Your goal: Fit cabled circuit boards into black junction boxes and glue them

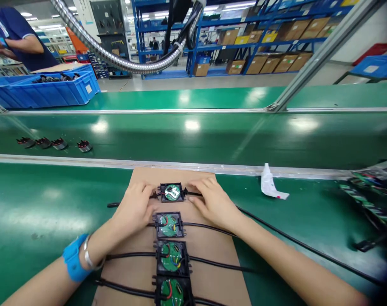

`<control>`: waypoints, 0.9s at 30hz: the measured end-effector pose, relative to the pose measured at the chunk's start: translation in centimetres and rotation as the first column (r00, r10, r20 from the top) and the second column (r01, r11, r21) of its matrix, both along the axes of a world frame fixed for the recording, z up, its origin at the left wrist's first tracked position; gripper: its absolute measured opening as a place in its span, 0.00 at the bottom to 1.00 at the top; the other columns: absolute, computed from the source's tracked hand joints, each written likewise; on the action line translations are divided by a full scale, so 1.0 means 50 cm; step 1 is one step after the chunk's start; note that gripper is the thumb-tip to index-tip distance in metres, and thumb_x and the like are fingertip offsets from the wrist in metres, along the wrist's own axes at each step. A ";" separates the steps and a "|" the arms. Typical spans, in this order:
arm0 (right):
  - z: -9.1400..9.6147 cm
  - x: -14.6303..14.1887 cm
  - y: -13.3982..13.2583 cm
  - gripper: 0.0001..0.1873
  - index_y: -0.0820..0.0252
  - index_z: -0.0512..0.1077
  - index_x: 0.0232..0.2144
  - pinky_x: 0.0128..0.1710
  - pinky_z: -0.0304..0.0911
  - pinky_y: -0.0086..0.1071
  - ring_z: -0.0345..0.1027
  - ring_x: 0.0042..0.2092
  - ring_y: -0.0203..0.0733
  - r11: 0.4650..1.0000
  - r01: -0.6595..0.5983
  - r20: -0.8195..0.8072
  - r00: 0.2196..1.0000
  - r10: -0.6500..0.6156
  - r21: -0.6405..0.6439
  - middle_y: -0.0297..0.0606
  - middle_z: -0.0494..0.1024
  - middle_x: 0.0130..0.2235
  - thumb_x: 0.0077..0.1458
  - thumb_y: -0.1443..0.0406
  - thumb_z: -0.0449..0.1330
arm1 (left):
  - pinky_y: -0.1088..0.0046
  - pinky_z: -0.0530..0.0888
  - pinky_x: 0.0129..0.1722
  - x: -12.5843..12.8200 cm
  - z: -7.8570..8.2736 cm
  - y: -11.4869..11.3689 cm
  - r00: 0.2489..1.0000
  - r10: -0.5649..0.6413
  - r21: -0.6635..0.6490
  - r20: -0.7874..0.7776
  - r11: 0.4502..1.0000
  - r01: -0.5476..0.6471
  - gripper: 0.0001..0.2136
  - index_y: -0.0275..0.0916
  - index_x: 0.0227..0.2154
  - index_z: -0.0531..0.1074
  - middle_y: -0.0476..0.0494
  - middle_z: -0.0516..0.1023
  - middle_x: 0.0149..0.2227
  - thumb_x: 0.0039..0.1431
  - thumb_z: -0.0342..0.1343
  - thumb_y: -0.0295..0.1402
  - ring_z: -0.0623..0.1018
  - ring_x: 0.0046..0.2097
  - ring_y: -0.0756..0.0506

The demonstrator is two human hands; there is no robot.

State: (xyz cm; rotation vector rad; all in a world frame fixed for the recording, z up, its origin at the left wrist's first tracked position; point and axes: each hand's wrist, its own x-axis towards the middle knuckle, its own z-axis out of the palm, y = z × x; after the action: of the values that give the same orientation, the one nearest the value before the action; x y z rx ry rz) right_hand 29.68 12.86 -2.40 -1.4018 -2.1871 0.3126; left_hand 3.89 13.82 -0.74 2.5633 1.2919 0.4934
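A row of square black plastic housings with round green circuit boards runs down a cardboard sheet (209, 250). At its far end is the top housing (172, 193), whose board has a pale, shiny patch. My left hand (134, 206) is closed around the short black cable (113, 205) at that housing's left side; its fingertips partly hide the cable. On the other side, the thumb and fingers of my right hand (210, 199) hold the long black cable (295, 242) close to the housing. Nearer me lie the second housing (169, 225), the third housing (171, 257) and the lowest housing (172, 291), with cables on both sides.
Several small round metal parts (59, 143) lie on the green surface beyond the rail (85, 160). A crumpled white paper (272, 185) is at right, near a pile of circuit boards (368, 199). Blue bins (53, 91) and a co-worker (24, 38) are at far left.
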 end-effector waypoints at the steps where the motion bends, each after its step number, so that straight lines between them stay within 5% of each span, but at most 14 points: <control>1: -0.002 0.002 0.005 0.13 0.63 0.68 0.45 0.45 0.64 0.46 0.67 0.44 0.48 1.000 -0.003 0.003 1.000 0.003 -0.015 0.45 0.75 0.39 0.56 0.69 0.55 | 0.60 0.71 0.44 -0.003 -0.001 0.014 0.999 0.030 -0.021 -0.015 0.999 -0.030 0.08 0.34 0.40 0.69 0.38 0.73 0.41 0.57 0.52 0.25 0.73 0.44 0.40; 6: 0.051 -0.003 -0.022 0.13 0.61 0.64 0.48 0.39 0.68 0.37 0.72 0.41 0.43 0.993 -0.094 -0.055 0.994 0.090 -0.077 0.46 0.76 0.43 0.62 0.69 0.46 | 0.72 0.72 0.33 -0.011 0.024 0.037 0.999 0.036 -0.142 -0.009 0.989 -0.037 0.08 0.38 0.38 0.70 0.46 0.78 0.33 0.64 0.45 0.29 0.78 0.34 0.46; 12: 0.141 -0.035 -0.026 0.15 0.62 0.71 0.39 0.34 0.63 0.36 0.71 0.36 0.44 0.952 -0.128 0.144 0.974 0.173 -0.277 0.44 0.77 0.35 0.59 0.71 0.45 | 0.64 0.75 0.38 0.007 0.051 0.037 0.987 0.017 -0.112 -0.160 0.993 -0.035 0.12 0.38 0.38 0.73 0.42 0.80 0.39 0.66 0.44 0.32 0.79 0.41 0.40; 20: 0.125 -0.063 0.037 0.11 0.60 0.69 0.26 0.29 0.54 0.31 0.69 0.31 0.41 0.924 -0.115 0.319 0.917 0.240 -0.366 0.40 0.76 0.28 0.54 0.73 0.49 | 0.64 0.75 0.33 0.049 0.052 0.052 0.945 -0.024 -0.071 -0.327 0.997 0.001 0.11 0.35 0.34 0.73 0.39 0.79 0.33 0.65 0.45 0.29 0.80 0.35 0.39; 27: 0.108 -0.076 0.040 0.19 0.60 0.72 0.47 0.32 0.58 0.32 0.72 0.36 0.44 0.916 -0.134 0.291 0.922 0.255 -0.378 0.43 0.79 0.37 0.56 0.69 0.49 | 0.63 0.75 0.36 0.039 0.031 0.063 0.961 -0.041 -0.120 -0.274 0.993 0.008 0.12 0.34 0.36 0.73 0.39 0.79 0.35 0.66 0.44 0.29 0.79 0.37 0.38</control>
State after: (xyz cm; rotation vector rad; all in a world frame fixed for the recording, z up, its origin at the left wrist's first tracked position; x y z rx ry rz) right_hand 25.89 14.84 2.99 -1.5091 -2.6657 0.6044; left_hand 5.84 16.98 0.82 2.6120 1.3277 0.0506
